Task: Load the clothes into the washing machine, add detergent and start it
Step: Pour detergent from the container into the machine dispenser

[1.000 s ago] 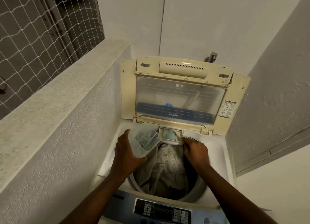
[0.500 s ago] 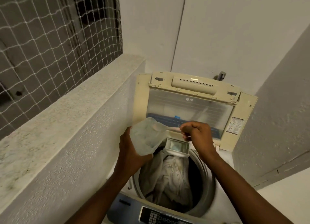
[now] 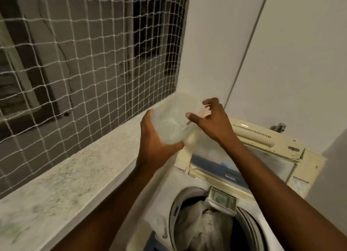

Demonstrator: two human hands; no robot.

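From the head view, both forearms reach up and forward from the bottom edge, the two hands raised well above the washing machine [image 3: 270, 230] and in front of the netted opening [image 3: 90, 59].

The left hand [image 3: 155, 143] cups one translucent plastic container [image 3: 172, 123] from below and from its left side, thumb against the lower front, fingers wrapped behind the wall. The container is tilted and motion-blurred; a pale residue shows inside it.

The right hand [image 3: 212, 121] sits at the container's right rim, palm turned away, thumb pointing left and the fingers curled in a loose pinch. A thin pale stick-like thing [image 3: 204, 109] runs through those fingers into the container; what it is cannot be told through the blur.

Below, the one washing machine stands with its lid [image 3: 262, 147] raised against the wall. Light-coloured clothes [image 3: 204, 230] fill the drum. One small detergent drawer [image 3: 221, 198] sits at the drum's rear rim, holding something greenish. A speckled ledge [image 3: 75, 179] runs along the left.
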